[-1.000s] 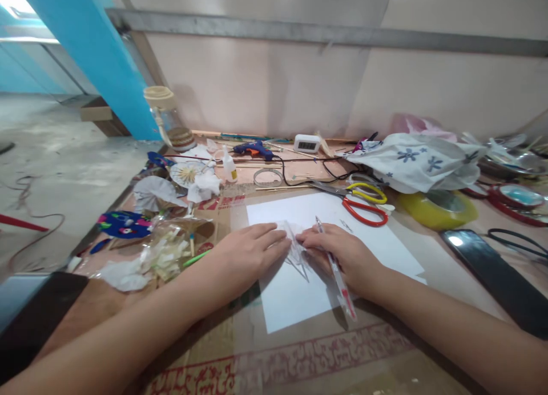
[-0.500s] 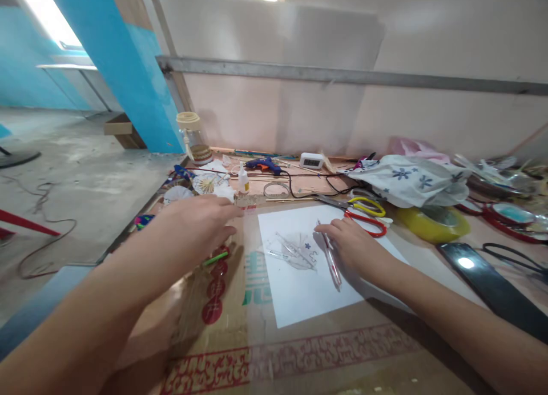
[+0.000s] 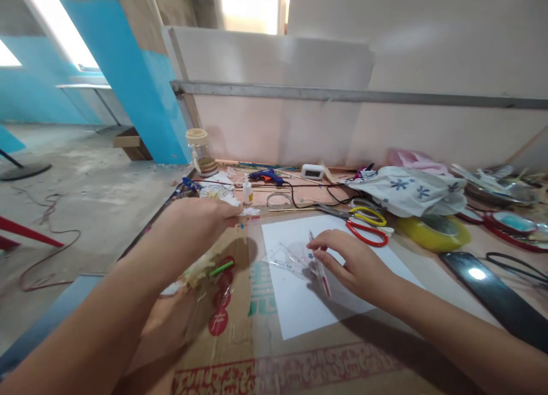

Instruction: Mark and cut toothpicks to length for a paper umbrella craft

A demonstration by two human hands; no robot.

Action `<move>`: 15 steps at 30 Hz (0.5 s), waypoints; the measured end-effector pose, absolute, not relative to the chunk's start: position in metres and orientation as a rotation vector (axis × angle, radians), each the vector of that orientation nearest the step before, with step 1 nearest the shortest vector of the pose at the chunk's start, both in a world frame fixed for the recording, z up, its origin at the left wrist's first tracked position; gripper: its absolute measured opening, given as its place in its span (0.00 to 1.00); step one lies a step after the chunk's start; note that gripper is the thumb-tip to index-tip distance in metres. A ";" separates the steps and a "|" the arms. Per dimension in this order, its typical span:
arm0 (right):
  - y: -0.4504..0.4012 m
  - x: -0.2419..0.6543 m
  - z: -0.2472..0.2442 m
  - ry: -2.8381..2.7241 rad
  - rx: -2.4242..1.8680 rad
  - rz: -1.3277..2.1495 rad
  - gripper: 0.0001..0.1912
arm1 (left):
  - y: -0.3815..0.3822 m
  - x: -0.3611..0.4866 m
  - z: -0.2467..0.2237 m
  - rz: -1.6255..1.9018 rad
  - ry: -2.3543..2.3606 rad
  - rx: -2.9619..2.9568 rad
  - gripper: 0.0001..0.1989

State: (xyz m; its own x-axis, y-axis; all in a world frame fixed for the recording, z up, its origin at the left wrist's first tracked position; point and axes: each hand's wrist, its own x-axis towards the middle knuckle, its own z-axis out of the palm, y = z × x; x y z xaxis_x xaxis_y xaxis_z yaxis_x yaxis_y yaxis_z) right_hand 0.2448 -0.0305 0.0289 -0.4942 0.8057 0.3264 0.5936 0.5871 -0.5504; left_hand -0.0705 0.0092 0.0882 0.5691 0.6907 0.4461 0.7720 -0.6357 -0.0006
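Note:
My right hand (image 3: 353, 261) pinches a slim clear pen (image 3: 324, 281) with a red core between thumb and fingers, over a white sheet of paper (image 3: 295, 321). Under and beside the pen lie clear straight-edged plastic pieces (image 3: 285, 265), like rulers, and a small blue flower mark. My left hand (image 3: 199, 224) hovers left of the paper above the cardboard (image 3: 240, 349), its fingertips pressed together. Something whitish shows at those tips, but I cannot tell whether it is held. Below this hand are a green stick (image 3: 221, 268) and some crumpled yellowish material (image 3: 199, 272).
Behind the paper lie scissors (image 3: 366, 232) with red handles, a glue bottle (image 3: 247, 190), a blue glue gun (image 3: 266, 177) and a white digital clock (image 3: 312, 171). To the right are yellow tape (image 3: 432, 235), a flowered cloth (image 3: 411, 186) and a black phone (image 3: 492, 292).
My right hand has taken the pen and shifted it left across the paper. My left fingers have closed together. The view has tilted up slightly.

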 end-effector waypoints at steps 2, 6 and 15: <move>-0.031 0.234 0.035 -2.154 -1.117 0.734 0.13 | -0.004 -0.051 0.093 -0.699 -1.063 -2.484 0.12; -0.034 0.213 0.039 -1.991 -1.035 1.063 0.14 | -0.026 -0.020 0.086 -0.821 -0.664 -2.517 0.16; -0.040 0.203 0.023 -1.583 -0.840 1.525 0.25 | -0.017 -0.014 0.073 -1.020 -0.837 -2.705 0.36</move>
State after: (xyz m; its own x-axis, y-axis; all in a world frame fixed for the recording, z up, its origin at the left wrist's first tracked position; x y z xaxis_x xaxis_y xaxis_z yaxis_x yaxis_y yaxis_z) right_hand 0.2032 -0.0397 0.0229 -0.4875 0.8692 0.0828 -0.0500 0.0669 -0.9965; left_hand -0.0137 -0.0175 0.0732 0.6171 0.4534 0.6431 0.5426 -0.8371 0.0696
